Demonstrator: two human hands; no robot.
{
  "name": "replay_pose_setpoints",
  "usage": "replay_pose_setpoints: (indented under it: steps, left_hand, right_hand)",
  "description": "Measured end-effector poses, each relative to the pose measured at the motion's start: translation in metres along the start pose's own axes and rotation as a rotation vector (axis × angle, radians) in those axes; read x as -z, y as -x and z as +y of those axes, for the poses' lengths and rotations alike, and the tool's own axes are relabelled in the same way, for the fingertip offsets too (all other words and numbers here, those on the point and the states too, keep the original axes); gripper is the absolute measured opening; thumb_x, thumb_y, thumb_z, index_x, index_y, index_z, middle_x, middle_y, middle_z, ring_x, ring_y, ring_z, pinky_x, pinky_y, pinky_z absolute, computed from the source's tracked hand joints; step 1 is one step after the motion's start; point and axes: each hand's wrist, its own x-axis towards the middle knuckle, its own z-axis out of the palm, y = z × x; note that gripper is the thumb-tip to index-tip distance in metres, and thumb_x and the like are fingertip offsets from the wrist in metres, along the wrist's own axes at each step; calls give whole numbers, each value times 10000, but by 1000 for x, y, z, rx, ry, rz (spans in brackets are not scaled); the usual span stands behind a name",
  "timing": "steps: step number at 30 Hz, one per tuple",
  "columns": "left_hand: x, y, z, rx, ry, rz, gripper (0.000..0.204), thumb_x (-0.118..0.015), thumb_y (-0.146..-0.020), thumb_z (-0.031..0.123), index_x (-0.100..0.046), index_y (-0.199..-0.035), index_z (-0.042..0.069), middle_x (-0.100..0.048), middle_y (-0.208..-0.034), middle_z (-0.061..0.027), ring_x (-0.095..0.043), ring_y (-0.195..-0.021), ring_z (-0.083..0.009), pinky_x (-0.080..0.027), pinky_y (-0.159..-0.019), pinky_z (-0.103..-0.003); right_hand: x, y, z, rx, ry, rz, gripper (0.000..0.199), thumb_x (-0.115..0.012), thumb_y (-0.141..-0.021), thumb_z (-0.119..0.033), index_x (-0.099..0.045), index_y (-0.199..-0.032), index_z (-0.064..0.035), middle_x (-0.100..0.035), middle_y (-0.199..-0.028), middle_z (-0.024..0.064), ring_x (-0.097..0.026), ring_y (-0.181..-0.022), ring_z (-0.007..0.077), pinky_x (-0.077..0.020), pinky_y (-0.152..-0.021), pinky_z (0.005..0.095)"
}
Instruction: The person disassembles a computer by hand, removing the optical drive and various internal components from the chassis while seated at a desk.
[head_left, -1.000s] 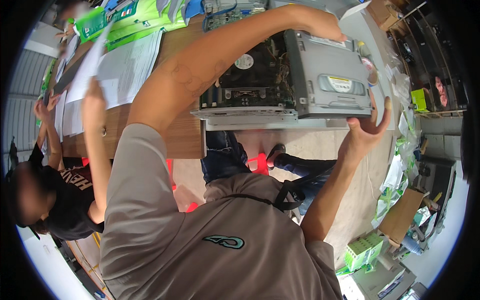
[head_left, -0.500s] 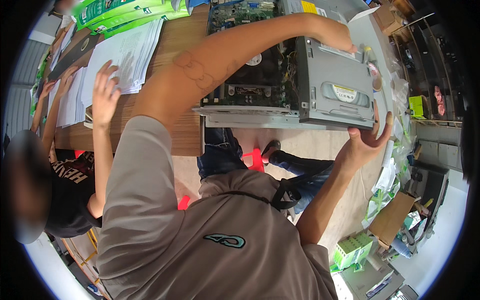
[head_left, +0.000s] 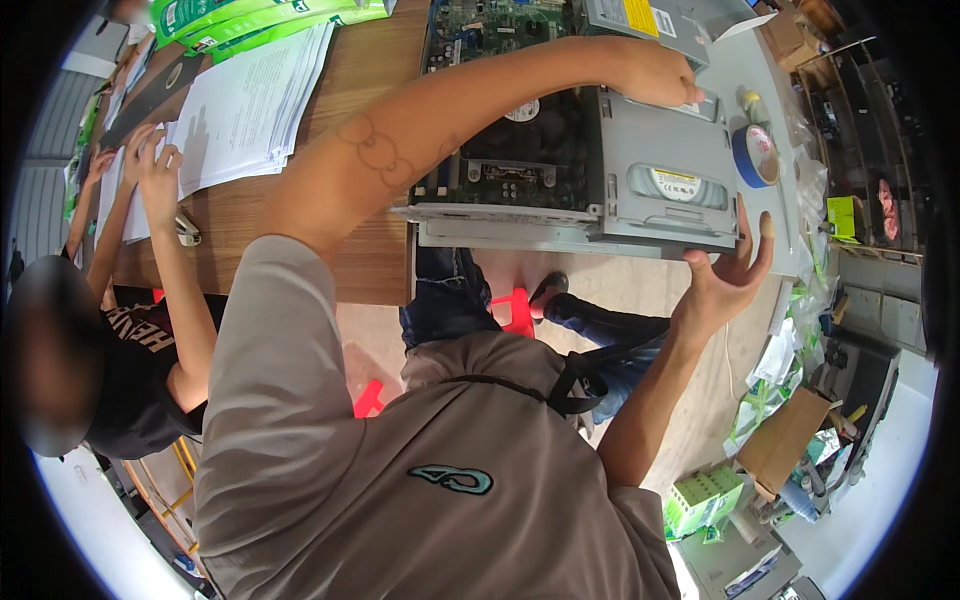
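A grey metal drive bay (head_left: pixel 640 180) with an oval opening showing a labelled disc shape lies on the right side of an opened computer case (head_left: pixel 500 215). My left arm reaches across the case. My left hand (head_left: pixel 660 75) is closed on the bay's far part, its fingers bent downward. At the near right corner, my right hand (head_left: pixel 722 285) grips the bay, thumb against the front edge and some fingers along the right side; another finger sticks out. Left of the bay, the green circuit board (head_left: pixel 480 35) and dark inner parts show, partly hidden under my left forearm.
A blue tape roll (head_left: pixel 755 157) stands right of the bay. At left, a person's hand (head_left: pixel 158 170) is by stacked printed sheets (head_left: pixel 250 110) on the wooden table (head_left: pixel 340 240). Green packets (head_left: pixel 270 25) lie beyond. A red stool (head_left: pixel 518 312) is below the table.
The drive bay, tilted before, now sits lower and flatter in the case, slightly to the left. Both my hands moved with it. The tape roll shows more fully. The other person's raised hand came down toward the papers.
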Motion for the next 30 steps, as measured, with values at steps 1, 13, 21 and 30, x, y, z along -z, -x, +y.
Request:
replay_pose_setpoints:
  steps: [1,13,21,30]
  left_hand:
    - [-2,2,0,22,2,15,504,-420,-1011,451,-659,-959,11,-662,-904,-168,-621,-898,-328,-470,-844,-426]
    - [-11,2,3,-80,-246,131,404,-444,-1011,383,-647,-1020,33,-643,-1083,-174,-604,-1056,-351,-470,-921,-439]
    - [-25,-6,-25,-474,-562,236,421,-585,-957,265,-587,-1250,-38,-593,-1276,-225,-585,-1148,-348,-456,-968,-361]
    - [-14,9,-11,-211,-212,262,443,-508,-994,413,-633,-1155,19,-632,-1152,-160,-578,-1112,-330,-439,-974,-400]
  right_hand:
    - [-1,1,0,-1,2,-2,1076,-931,-593,-245,-323,-1445,5,-558,-1339,257,-544,-1243,307,-404,-1085,424]
    - [1,15,18,17,33,22,952,-915,-674,-224,-381,-1418,35,-507,-1379,186,-507,-1256,257,-394,-1069,374]
    - [-6,17,12,29,18,25,953,-910,-685,-217,-364,-1424,37,-518,-1364,203,-516,-1249,266,-390,-1073,377]
    - [33,9,23,-75,-57,-65,901,-831,-716,9,-331,-1464,-22,-536,-1352,209,-542,-1219,271,-496,-947,381]
